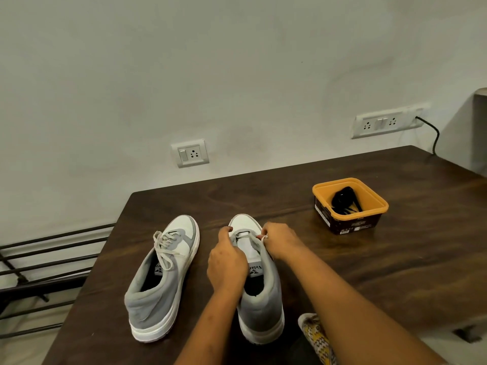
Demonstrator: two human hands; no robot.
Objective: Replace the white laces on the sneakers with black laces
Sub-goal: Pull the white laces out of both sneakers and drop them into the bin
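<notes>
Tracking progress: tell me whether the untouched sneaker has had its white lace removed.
No: the untouched sneaker has its white lace criss-crossed through the eyelets.

On my feed the bench [369,259] reads as dark wood, grain plain, with a soft sheen. The left sneaker [158,291] and right sneaker [263,299] look alike: 2 uppers of matt grey cloth, napped like suede, with smooth white panels and soles. The white laces [163,248] are flat woven cloth. The tub [350,225] is faintly glossy plastic, and I see matt black laces [342,200] inside. The wall [237,75] is matt paint, the socket plate [189,153] glossy plastic, the rack [39,285] dark metal.
</notes>
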